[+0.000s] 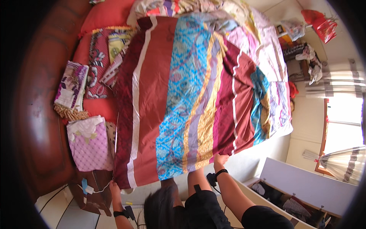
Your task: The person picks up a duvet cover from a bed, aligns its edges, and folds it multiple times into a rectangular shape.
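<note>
A large striped bedcover (177,103) in maroon, brown, blue floral and gold bands lies spread over the bed, smoother on the left and wrinkled on the right. My left hand (115,186) grips its near left corner, beside a white cable. Along the near edge, further right, my right hand (221,159) is closed on the hem by the magenta and maroon bands. Both wrists wear black straps with small devices. The cover's right part is bunched, with a teal fold (258,108) over pale patterned bedding (278,106).
Folded pink cloth (90,146), a fringed folded cloth (73,88) and red pillows (107,14) lie along the brown headboard (43,100). More rumpled bedding (243,37) is at the far side. A white adapter (89,189) hangs near a wooden cabinet (95,197). An open chest (274,197) stands at lower right.
</note>
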A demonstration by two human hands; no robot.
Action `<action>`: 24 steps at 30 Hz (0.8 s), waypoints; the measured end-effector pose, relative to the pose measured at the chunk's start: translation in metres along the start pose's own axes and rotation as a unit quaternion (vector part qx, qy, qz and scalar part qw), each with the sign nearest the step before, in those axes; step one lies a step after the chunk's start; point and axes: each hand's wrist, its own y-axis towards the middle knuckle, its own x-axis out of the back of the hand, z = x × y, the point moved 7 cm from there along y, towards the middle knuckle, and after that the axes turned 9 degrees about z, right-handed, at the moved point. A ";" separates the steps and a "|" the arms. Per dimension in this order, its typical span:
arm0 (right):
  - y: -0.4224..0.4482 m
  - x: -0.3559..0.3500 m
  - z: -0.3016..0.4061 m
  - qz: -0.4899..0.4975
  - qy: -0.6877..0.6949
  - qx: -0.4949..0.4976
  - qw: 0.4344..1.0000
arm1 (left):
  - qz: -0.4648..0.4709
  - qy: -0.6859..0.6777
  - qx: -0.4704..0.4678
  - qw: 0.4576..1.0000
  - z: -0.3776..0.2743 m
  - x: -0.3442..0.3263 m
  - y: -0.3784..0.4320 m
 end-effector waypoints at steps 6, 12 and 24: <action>-0.082 0.016 0.252 0.049 0.005 0.540 0.841 | 0.142 -0.066 0.080 0.984 -0.042 -0.029 -0.075; -0.185 0.061 0.501 0.038 0.076 0.712 0.697 | 0.163 -0.170 0.073 0.969 -0.036 -0.044 -0.095; -0.210 0.001 0.768 0.006 -0.156 0.680 0.716 | 0.140 0.018 0.006 0.990 -0.121 -0.082 -0.091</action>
